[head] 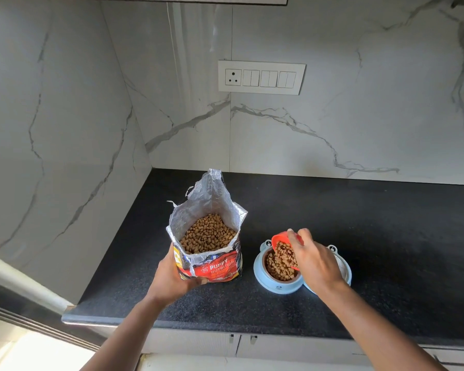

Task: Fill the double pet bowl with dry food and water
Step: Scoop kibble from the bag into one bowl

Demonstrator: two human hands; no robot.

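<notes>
Hands: left [172, 274] on food bag [212, 266], right [315, 261] with red scoop [279, 238] over pet bowl [260, 269].

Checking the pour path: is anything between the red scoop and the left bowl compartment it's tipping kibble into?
Nothing visible. The red scoop, held by the right hand, tilts directly over the left compartment of the double pet bowl, and kibble is already landing inside it.

One open food bag [212, 266], left on the dark surface [386, 236]. One double pet bowl [279, 286] to its right, with two compartments. One red scoop [280, 238]. Two hands: left hand [172, 277], right hand [314, 261]. One switch plate [261, 77] on the far wall, with one socket. Kibble pieces too many to count.
</notes>
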